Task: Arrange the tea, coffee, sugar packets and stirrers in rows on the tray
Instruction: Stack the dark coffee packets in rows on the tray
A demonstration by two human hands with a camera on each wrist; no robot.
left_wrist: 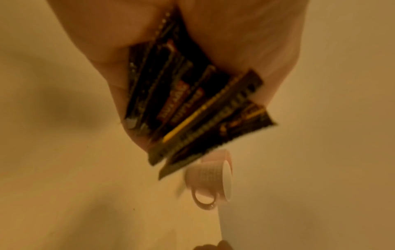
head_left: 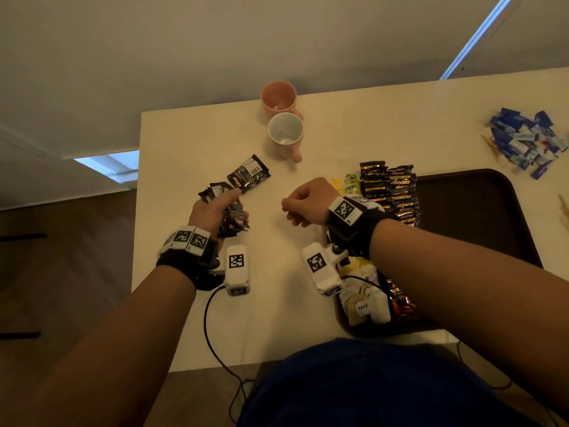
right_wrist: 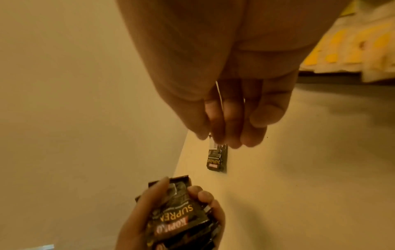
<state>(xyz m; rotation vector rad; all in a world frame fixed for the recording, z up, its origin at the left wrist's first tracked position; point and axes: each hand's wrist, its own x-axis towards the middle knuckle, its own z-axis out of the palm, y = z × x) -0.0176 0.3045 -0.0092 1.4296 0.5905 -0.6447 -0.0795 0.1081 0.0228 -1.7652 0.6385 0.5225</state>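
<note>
Black-and-gold coffee sachets, blue sugar packets, pink mug, dark brown tray

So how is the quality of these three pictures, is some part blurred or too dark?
Head view: dim warm light, edges bent by the wide lens, yet the coffee sachets on the tray read sharply. Left wrist view: orange cast, motion blur on the sachets held by the left hand and on the mug. Right wrist view: right hand soft, lettering on the held sachets below readable.
</note>
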